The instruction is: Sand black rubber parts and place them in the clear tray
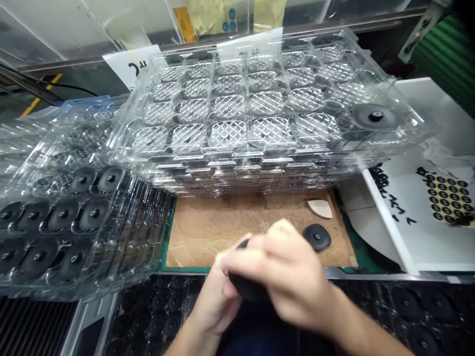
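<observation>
Both my hands meet low in the middle, over the front edge of a brown cardboard mat. My right hand is curled over a black rounded part, and my left hand pinches the same part from below. Another black rounded part lies on the mat just right of my hands. A pale beige piece lies behind it. Motion blur hides the finer finger detail.
A stack of clear plastic trays stands behind the mat, one black part in its right corner pocket. Clear trays of black parts sit left. A white sheet with black dot stickers lies right. More black parts lie below the bench edge.
</observation>
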